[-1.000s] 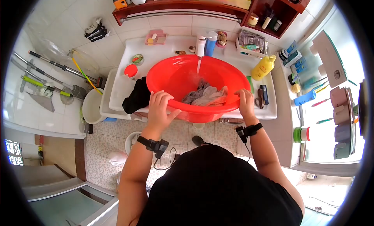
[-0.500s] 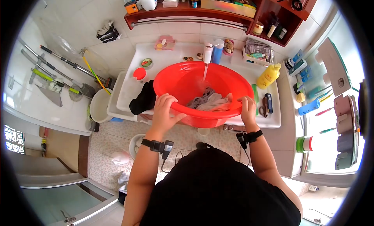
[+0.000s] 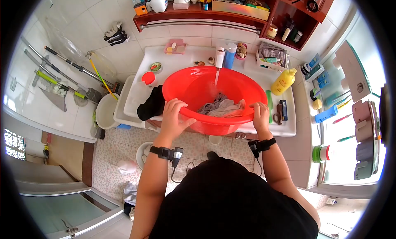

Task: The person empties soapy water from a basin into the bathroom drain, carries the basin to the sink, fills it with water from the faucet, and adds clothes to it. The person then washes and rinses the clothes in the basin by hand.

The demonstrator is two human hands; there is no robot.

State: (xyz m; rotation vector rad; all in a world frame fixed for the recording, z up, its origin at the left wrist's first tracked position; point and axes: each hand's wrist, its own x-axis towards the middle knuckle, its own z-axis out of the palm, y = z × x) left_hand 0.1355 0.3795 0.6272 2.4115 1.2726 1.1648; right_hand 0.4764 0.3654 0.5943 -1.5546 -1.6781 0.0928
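A large red basin (image 3: pixel 214 128) rests over the white sink (image 3: pixel 284 128), tipped slightly toward me. On its near left rim my left hand (image 3: pixel 172 118) is closed, thumb on the outer wall. My right hand (image 3: pixel 260 116) grips the near right rim. Water runs from the white tap (image 3: pixel 220 57) into the basin, where wet grey and pinkish clothes (image 3: pixel 222 107) lie in a heap. Beside my left hand a black cloth (image 3: pixel 149 105) is bunched on the sink edge. Close to my right hand are scissors (image 3: pixel 278 114) and a green comb-like item (image 3: pixel 269 105).
A yellow bottle (image 3: pixel 284 81) stands right of the basin, and a red cup (image 3: pixel 148 78) to its left. A blue bottle (image 3: pixel 230 55) is by the tap. Below left, a white bucket (image 3: pixel 108 111) stands on the floor. A wooden shelf (image 3: pixel 198 15) spans the wall above.
The view has shifted very slightly. Both hands keep their hold on the basin rim, and the water still runs; the basin and clothes look nearly unchanged.
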